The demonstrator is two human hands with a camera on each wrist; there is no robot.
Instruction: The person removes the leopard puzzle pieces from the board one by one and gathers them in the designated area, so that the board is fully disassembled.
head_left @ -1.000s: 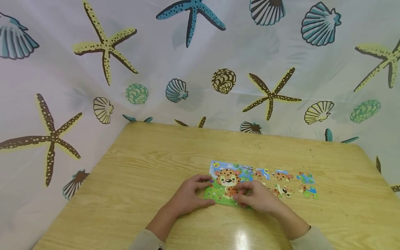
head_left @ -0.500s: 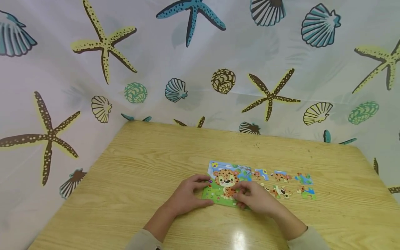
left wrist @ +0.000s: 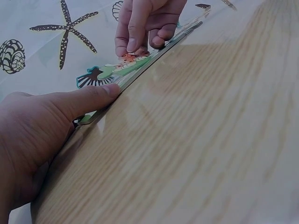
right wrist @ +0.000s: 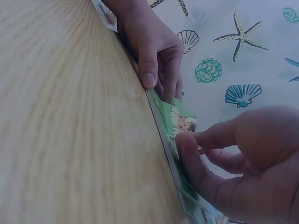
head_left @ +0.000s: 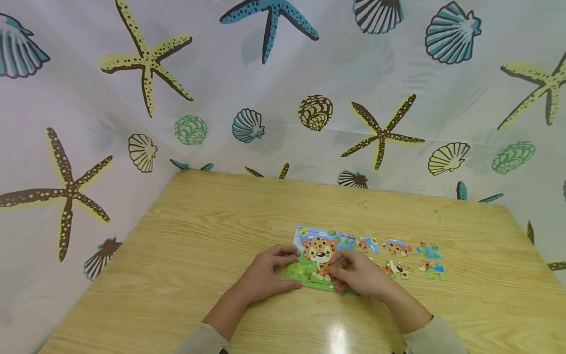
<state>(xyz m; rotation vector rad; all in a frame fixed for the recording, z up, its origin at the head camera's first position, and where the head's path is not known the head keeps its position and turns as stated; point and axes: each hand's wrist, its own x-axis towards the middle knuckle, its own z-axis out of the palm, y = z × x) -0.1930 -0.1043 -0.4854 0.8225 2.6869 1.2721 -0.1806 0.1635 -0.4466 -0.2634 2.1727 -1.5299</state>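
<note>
A leopard jigsaw puzzle [head_left: 319,250] lies flat on the wooden table [head_left: 212,231]. My left hand [head_left: 289,268] grips its left edge, fingers on top and thumb [left wrist: 100,93] along the near edge. My right hand [head_left: 339,271] has its fingertips curled down on an orange and green puzzle piece [left wrist: 133,58] at the puzzle's lower right, thumb [right wrist: 187,154] and forefinger pinched together on it. In the right wrist view the left hand [right wrist: 154,70] sits just beyond the green part of the puzzle [right wrist: 180,116].
Several loose puzzle pieces [head_left: 398,247] lie in two rows right of the puzzle, the farthest [head_left: 435,270] toward the table's right side. A curtain printed with starfish and shells [head_left: 283,98] hangs close behind and to the left of the table.
Both hands stay on the puzzle. My right hand's fingertips have shifted a little on the piece; the view has tipped slightly.
</note>
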